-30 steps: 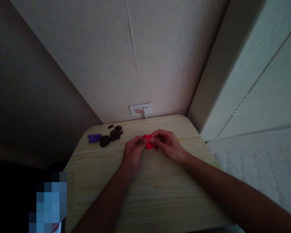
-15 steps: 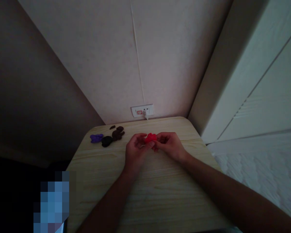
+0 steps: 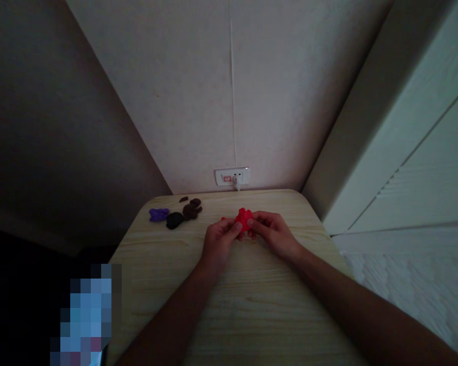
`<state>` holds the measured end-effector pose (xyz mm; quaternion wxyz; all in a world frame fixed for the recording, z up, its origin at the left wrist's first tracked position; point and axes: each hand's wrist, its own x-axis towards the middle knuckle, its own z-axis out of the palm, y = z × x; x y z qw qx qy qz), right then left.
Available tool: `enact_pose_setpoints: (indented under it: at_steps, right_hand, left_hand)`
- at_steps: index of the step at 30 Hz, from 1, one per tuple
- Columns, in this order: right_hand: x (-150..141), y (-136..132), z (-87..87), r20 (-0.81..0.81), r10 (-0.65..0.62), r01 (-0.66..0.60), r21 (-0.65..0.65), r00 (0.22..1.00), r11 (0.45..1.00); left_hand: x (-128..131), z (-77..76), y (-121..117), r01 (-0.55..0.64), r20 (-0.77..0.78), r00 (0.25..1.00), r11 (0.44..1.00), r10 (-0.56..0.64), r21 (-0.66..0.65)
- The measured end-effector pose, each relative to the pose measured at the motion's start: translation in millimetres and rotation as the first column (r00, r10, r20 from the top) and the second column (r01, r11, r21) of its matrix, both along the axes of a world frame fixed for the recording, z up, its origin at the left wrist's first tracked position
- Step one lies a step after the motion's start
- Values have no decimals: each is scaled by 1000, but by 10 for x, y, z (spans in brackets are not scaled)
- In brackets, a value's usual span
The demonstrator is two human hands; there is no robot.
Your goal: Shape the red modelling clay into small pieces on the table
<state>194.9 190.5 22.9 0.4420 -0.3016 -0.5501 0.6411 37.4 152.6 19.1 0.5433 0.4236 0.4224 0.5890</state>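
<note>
A lump of bright red modelling clay, uneven in outline, is held between both hands above the wooden tabletop. My left hand is closed on its left side, with the thumb pressed on the near face. From the right, my right hand pinches the same lump, its thumb also on the near face. A small red bit shows by the left fingers; I cannot tell whether it joins the lump. Farther left on the table lie a purple clay piece, a black clay piece and several brown clay pieces.
The pale wood-grain table has rounded far corners and meets the wall. Just above its far edge is a wall socket with a plug in it. A white panelled surface rises on the right. At lower left is a pixelated patch.
The view has shifted, so everything sits a little farther right. More of the red clay shows between my hands, and my thumbs have moved apart on it.
</note>
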Motion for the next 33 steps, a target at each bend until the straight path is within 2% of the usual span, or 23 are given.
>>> enact_pose_setpoints:
  at_steps: [4, 8, 10, 13, 17, 20, 25, 28, 30, 33]
  right_hand:
    - [-9, -1, 3, -39, 20, -20, 1, 999, 1000]
    - [-27, 3, -16, -101, 20, -22, -16, 995, 1000]
    - [-27, 12, -25, -94, -6, 5, -10, 996, 1000]
    - [-14, 29, -23, -66, -82, 81, -13, 994, 997]
    - [4, 36, -11, -80, -154, 149, -65, 985, 987]
    - [-2, 22, -18, -104, -141, 131, -96, 985, 987]
    - [-24, -3, -36, -167, -108, 88, -122, 980, 989]
    - [-27, -7, -26, -172, -108, 86, -131, 979, 988]
    - [-31, -13, -15, -161, -105, 88, -109, 981, 990]
    - [-48, -37, -7, -140, -99, 91, -60, 985, 994]
  left_hand:
    - [19, 16, 12, 60, 216, 975, 996, -44, -70]
    - [24, 32, 23, 71, 295, 955, 991, -35, -114]
    - [18, 18, 26, 20, 248, 969, 994, 7, -106]
    - [1, -25, 31, -88, 96, 991, 995, 91, -43]
    - [-22, -63, 36, -110, -34, 993, 994, 110, 4]
    - [-23, -46, 32, -74, -21, 997, 997, 75, 14]
    - [30, -2, 9, 24, 156, 988, 999, -18, -36]
    - [60, -7, 2, 30, 215, 977, 996, -11, -86]
    - [64, -18, 3, -20, 169, 985, 995, 36, -93]
    - [58, -18, -2, -122, 21, 992, 992, 123, -35]
